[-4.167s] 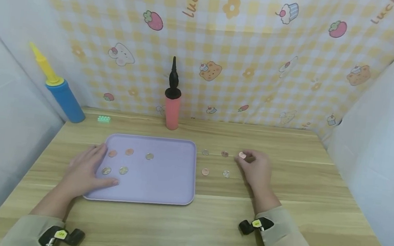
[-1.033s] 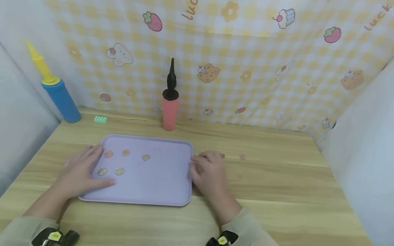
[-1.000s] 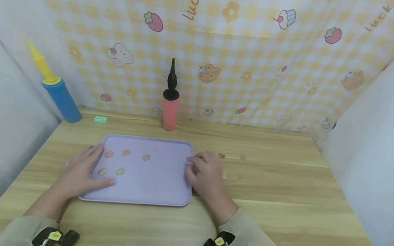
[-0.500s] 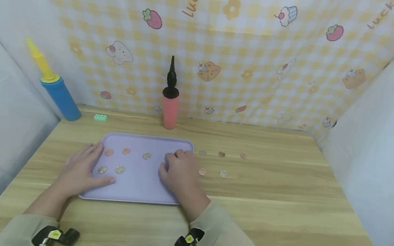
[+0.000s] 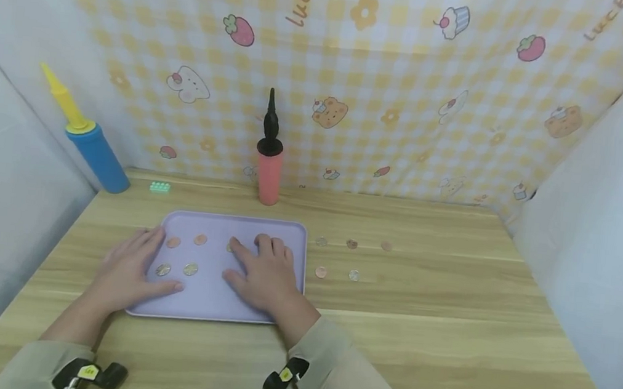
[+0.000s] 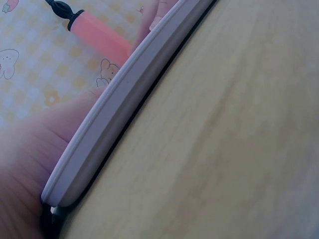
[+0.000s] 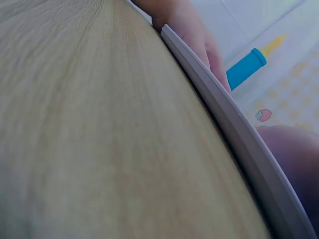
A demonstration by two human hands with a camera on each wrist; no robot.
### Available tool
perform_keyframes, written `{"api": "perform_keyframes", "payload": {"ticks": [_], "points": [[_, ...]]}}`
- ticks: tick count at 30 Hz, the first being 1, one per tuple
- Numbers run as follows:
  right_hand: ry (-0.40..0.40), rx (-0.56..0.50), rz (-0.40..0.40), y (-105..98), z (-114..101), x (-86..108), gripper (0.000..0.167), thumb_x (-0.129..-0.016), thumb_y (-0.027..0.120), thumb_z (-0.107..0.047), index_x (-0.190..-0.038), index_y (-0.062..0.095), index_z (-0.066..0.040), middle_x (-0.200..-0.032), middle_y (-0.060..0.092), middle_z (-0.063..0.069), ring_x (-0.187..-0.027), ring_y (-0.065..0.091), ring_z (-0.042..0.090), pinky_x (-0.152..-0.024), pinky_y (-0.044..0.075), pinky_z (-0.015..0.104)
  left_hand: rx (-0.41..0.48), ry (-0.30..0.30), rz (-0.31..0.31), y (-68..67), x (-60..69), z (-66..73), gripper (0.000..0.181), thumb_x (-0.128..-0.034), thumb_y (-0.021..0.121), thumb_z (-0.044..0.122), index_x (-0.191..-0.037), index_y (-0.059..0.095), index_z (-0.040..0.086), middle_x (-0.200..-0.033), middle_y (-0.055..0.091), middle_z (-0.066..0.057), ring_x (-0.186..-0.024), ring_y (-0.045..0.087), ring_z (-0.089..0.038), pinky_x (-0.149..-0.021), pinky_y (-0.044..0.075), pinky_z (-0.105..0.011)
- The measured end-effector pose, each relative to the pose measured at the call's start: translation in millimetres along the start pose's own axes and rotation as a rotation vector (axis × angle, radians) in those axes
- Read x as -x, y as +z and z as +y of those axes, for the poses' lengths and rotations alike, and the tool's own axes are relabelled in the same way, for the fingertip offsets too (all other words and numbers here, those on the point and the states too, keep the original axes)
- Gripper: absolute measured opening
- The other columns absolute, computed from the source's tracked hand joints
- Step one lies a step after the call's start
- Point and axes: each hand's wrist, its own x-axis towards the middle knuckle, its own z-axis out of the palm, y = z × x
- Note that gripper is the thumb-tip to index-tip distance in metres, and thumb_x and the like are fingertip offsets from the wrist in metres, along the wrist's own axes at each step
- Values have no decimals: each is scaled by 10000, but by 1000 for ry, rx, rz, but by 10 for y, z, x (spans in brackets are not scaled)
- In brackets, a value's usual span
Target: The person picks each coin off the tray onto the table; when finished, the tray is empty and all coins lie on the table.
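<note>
In the head view a lilac tray (image 5: pixel 201 308) lies on the wooden table, carrying several coins. Two copper coins, one at the upper left (image 5: pixel 173 242), lie at its back left, with two gold-toned coins, one nearer the middle (image 5: pixel 190 269), in front of them. Across the tray's left edge rests my left hand (image 5: pixel 123 274), thumb stretched over the surface. My right hand (image 5: pixel 268 277) is over the tray's right half; its index fingertip touches another gold-toned coin (image 5: pixel 229 248), mostly hidden beneath it. The wrist views show only the tray's side wall (image 6: pixel 114 99) and parts of the hands.
Several coins lie right of the tray in two rows, including a copper coin (image 5: pixel 321 272) and a silver coin (image 5: pixel 354 275). Behind the tray stand a pink hand pump (image 5: pixel 269 178) and a blue-and-yellow pump (image 5: pixel 100 160). A green toy brick (image 5: pixel 159 187) lies near the back edge.
My right hand has left a copper coin at the far right of the table and moved left over the tray, its fingers spreading onto the gold-toned coin. The left hand stays in place.
</note>
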Motion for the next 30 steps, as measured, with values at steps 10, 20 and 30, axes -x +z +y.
{"api": "perform_keyframes", "payload": {"ticks": [10,20,30], "points": [[49,-103,83,-16,9,30,415,-1060,553,-547,-1437,666,-413,-1504,515,49,-1383,420,269,-1123,371,458,7,-3,0,16,-10,33,1277,-782,888,616,-1659,247,-55,-1666,300,-346,-1510,237,-610,-1088,150,-870],[114,-310,126,-4,48,-4,203,-975,745,-423,-1087,797,-261,-1430,579,2,-1354,449,257,-1160,348,472,18,1,6,19,23,17,1271,-789,884,612,-1658,245,-59,-1653,302,-366,-1524,215,-601,-1103,127,-859],[11,-389,171,-25,71,3,97,-936,836,-328,-970,750,-298,-1176,723,-141,-1243,548,174,-1119,395,460,-2,1,12,10,18,21,1267,-781,891,597,-1658,251,-55,-1656,310,-355,-1515,234,-604,-1093,151,-863]]}}
